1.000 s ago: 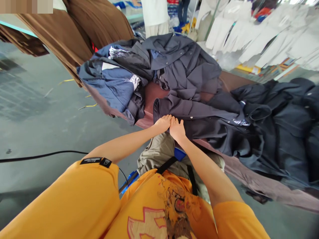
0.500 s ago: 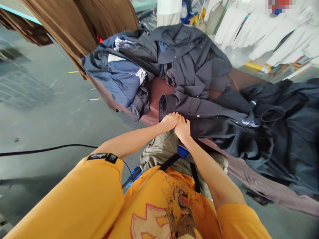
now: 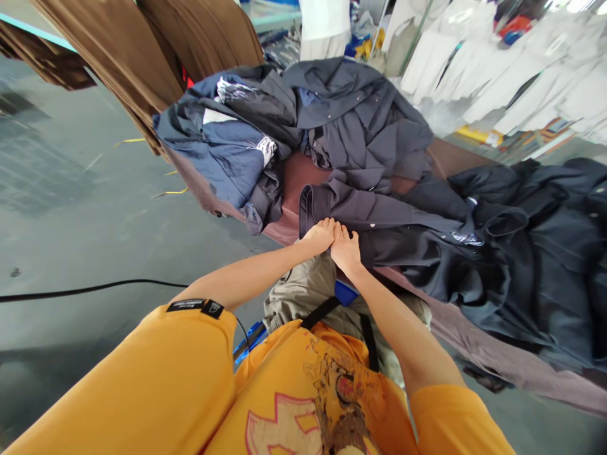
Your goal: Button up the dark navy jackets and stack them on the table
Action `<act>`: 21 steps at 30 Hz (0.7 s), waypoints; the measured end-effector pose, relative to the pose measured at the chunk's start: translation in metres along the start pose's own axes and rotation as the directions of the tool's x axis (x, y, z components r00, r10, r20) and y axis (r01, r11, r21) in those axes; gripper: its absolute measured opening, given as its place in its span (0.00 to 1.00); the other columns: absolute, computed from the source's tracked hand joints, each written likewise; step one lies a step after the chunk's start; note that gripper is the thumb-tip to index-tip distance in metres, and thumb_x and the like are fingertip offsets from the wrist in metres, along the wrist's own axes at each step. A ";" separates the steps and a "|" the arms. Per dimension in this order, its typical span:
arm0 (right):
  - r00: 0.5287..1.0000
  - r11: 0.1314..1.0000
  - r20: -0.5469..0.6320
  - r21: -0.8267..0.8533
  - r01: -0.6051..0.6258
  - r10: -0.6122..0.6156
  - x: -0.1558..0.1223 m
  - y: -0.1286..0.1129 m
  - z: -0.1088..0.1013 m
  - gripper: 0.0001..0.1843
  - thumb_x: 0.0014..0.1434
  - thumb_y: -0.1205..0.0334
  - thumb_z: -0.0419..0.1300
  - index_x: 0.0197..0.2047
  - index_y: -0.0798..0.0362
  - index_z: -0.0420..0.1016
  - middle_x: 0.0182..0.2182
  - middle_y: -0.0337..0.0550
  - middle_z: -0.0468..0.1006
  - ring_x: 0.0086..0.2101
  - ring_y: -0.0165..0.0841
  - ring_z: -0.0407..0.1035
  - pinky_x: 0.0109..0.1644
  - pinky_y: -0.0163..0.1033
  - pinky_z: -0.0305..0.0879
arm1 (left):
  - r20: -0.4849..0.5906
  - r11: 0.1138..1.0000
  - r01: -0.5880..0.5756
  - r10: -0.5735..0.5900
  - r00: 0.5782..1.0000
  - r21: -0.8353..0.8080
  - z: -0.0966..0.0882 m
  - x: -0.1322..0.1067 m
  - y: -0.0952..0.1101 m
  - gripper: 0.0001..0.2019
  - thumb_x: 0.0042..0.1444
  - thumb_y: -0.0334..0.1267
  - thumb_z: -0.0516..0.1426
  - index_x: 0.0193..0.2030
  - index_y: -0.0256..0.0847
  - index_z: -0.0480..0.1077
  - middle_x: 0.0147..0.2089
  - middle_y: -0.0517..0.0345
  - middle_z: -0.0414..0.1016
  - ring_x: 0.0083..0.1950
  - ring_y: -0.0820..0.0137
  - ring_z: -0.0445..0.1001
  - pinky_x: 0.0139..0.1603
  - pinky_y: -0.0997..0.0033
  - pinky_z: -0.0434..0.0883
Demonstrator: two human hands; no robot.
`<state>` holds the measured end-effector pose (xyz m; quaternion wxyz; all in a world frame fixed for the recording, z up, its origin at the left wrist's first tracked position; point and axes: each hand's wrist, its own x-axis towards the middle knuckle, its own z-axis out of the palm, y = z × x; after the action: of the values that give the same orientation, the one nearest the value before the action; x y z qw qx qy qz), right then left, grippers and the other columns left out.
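My left hand (image 3: 317,236) and my right hand (image 3: 345,248) meet at the near edge of a brown tabletop (image 3: 303,183), fingers pressed together with no garment between them. Just beyond them lies the sleeve of a dark grey jacket (image 3: 365,208), its cuff turned towards the left. Further back, a navy jacket (image 3: 222,161) is heaped on the table. A large pile of black garments (image 3: 535,265) lies to the right. Khaki trousers (image 3: 298,297) show beneath my forearms, below the table edge.
Brown garments (image 3: 142,50) hang at upper left, and white garments (image 3: 521,69) hang at upper right. A person in white (image 3: 325,31) stands beyond the table. A black cable (image 3: 95,289) crosses the grey floor, and mauve cloth (image 3: 512,354) drapes over the right edge.
My hands stay together at the table edge, shifting only slightly. The whole view has moved a little, and no garment has been lifted or moved.
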<state>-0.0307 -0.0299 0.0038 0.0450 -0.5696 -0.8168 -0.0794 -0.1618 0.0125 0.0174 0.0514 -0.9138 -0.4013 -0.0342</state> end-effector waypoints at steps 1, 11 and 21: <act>1.000 1.000 0.002 0.002 -0.001 0.001 0.000 0.000 0.000 0.32 0.67 0.71 0.39 0.72 0.71 0.51 0.69 0.68 0.58 0.65 0.52 0.56 0.62 0.62 0.53 | 0.002 1.000 0.000 0.000 1.000 -0.009 -0.001 0.000 -0.001 0.25 0.67 0.28 0.45 0.69 0.20 0.60 0.68 0.25 0.63 0.69 0.50 0.64 0.65 0.53 0.65; 0.998 0.998 0.054 0.048 -0.044 0.041 0.013 -0.001 -0.007 0.31 0.67 0.71 0.39 0.71 0.72 0.54 0.68 0.68 0.60 0.63 0.50 0.59 0.61 0.61 0.56 | 0.055 0.999 0.028 -0.027 0.998 -0.023 -0.016 0.008 -0.002 0.22 0.67 0.28 0.47 0.66 0.22 0.63 0.62 0.29 0.68 0.63 0.54 0.69 0.61 0.57 0.70; 0.994 0.986 -0.011 0.129 -0.104 0.107 0.006 -0.006 -0.002 0.31 0.66 0.70 0.43 0.70 0.72 0.55 0.67 0.68 0.62 0.65 0.48 0.57 0.66 0.58 0.50 | 0.002 0.999 0.047 -0.047 0.999 0.001 -0.012 0.001 0.006 0.24 0.68 0.30 0.45 0.69 0.22 0.60 0.68 0.31 0.64 0.69 0.51 0.64 0.68 0.56 0.63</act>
<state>-0.0387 -0.0265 0.0059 0.0929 -0.6073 -0.7885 -0.0292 -0.1571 0.0074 0.0284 0.0504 -0.9043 -0.4226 -0.0342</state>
